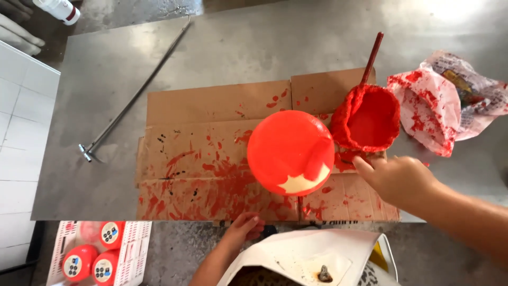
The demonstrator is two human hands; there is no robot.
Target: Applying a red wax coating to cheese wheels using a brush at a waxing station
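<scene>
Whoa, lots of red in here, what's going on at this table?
A person stands at a metal table covered with paint-splattered cardboard. In the middle sits a round ball coated in wet red paint, with one pale patch still bare near its lower side. The right hand reaches toward a red-smeared paint container with a stick standing in it. The left hand rests at the table's near edge, below the ball. A stained bag lies to the right.

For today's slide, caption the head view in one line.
Red ball on paint-splashed cardboard; right hand beside the paint pot, left hand at the table edge.
</scene>
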